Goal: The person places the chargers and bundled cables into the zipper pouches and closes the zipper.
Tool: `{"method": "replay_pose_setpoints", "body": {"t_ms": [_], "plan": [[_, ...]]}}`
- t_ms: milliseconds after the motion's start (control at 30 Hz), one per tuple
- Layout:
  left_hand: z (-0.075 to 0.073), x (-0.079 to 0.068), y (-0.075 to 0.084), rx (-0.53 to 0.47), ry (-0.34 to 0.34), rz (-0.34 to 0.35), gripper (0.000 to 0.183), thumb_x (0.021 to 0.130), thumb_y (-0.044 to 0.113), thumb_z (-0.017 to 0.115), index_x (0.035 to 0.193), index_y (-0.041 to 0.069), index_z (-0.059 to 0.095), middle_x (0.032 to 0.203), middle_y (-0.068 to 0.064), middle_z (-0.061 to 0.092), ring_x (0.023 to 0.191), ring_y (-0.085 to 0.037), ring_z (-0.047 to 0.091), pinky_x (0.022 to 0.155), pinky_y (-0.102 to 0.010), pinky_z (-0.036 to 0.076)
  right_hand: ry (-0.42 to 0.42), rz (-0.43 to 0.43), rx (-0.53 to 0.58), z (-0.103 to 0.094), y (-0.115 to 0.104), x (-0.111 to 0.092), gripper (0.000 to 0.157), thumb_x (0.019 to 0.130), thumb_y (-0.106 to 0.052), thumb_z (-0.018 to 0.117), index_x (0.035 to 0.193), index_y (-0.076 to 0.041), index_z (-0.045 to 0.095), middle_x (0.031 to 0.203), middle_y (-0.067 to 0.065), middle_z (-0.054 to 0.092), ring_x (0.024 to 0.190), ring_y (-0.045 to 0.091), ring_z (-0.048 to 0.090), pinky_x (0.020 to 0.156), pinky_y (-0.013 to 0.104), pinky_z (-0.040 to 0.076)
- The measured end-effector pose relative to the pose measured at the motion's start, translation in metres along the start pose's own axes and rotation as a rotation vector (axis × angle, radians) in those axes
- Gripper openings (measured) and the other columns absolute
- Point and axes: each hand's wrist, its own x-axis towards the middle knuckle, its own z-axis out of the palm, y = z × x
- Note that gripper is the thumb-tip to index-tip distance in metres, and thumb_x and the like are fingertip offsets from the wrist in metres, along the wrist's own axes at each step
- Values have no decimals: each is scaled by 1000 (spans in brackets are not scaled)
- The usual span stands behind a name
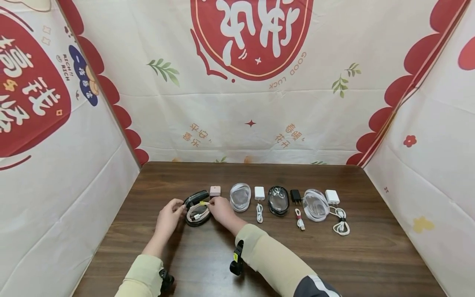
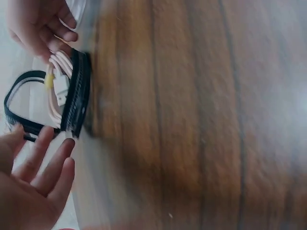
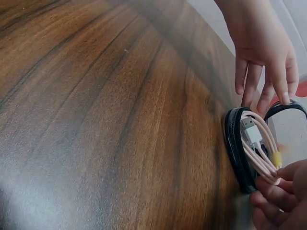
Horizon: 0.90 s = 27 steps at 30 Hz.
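An opened black-edged zip case (image 1: 194, 199) with clear panels lies at the left of the row, lid raised. Inside its base sits a coiled pale pink cable (image 3: 259, 165) with a white USB plug (image 3: 253, 136) and a yellow tie (image 3: 276, 159). My left hand (image 1: 168, 218) holds the case at its left side, thumb on the lid's edge in the right wrist view. With thumb and fingertips my right hand (image 1: 224, 211) pinches the coil near the yellow tie. A pink charger block (image 1: 215, 191) lies just behind the right hand.
Rightward along the wooden table (image 1: 282, 260) lie a clear case (image 1: 240, 197), white charger (image 1: 259, 193), white cable (image 1: 259, 213), black-edged case (image 1: 278, 201), black charger (image 1: 295, 196), short cable (image 1: 299, 219), another clear case (image 1: 316, 205), white charger (image 1: 332, 196) and tied cable (image 1: 341, 222).
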Motion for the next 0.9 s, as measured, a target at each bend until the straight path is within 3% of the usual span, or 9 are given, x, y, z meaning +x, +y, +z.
{"method": "replay_pose_setpoints", "body": {"t_ms": [233, 467, 633, 900], "plan": [[6, 0, 10, -237, 70, -92, 12, 98, 2, 55, 105, -7, 58, 86, -25, 69, 72, -32, 70, 63, -39, 58, -8, 36, -57, -1, -4, 2, 18, 94, -21, 62, 91, -13, 77, 88, -1, 71, 76, 16, 63, 67, 32, 49], [20, -3, 16, -442, 117, -147, 10, 98, -3, 51, 105, -10, 50, 90, -33, 65, 81, -36, 69, 69, -37, 58, 16, 51, -100, 2, -2, 3, 15, 92, -21, 65, 88, -16, 78, 85, -5, 71, 75, 13, 64, 65, 32, 49], [26, -3, 16, -436, 134, -142, 10, 99, -2, 51, 106, -9, 50, 91, -33, 66, 81, -37, 69, 71, -38, 58, 13, 53, -90, 4, 2, 3, 19, 93, -20, 61, 83, -16, 76, 81, -4, 69, 69, 13, 60, 61, 32, 47], [25, -3, 15, -381, 135, -149, 10, 100, 0, 49, 107, -7, 51, 90, -31, 66, 83, -37, 68, 68, -35, 58, -60, -14, -4, 5, 4, 2, 22, 94, -18, 61, 108, -8, 75, 107, 4, 72, 93, 18, 66, 78, 34, 51]]}}
